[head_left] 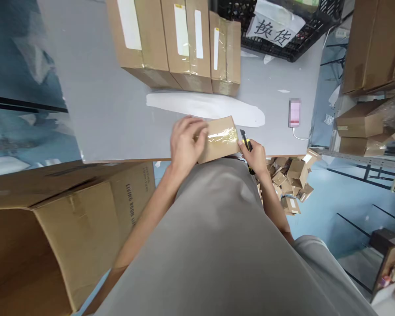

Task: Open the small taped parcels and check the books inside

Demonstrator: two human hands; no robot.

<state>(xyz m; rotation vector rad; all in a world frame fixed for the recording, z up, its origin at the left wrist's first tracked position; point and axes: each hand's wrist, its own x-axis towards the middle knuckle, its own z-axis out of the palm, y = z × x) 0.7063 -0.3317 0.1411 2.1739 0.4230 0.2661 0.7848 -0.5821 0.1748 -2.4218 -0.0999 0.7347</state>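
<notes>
A small brown cardboard box (218, 139) with shiny clear tape lies at the table's near edge, close to my body. My left hand (188, 139) is on the box's left end, fingers curled over it and slightly blurred. On the right, my right hand (254, 154) is closed around a black and yellow utility knife (246, 141), whose front end points away from me. The fingertips of that hand meet the right end of the box. Just beyond the box, a long white sheet (207, 105) lies on the grey table (125, 118).
Taped cartons (191, 48) stand at the table's far side, beside a black crate (292, 50) with a paper sign. A phone (295, 113) with a cable lies at the right. A large open carton (82, 228) stands lower left; small boxes (296, 173) are heaped beyond the near edge.
</notes>
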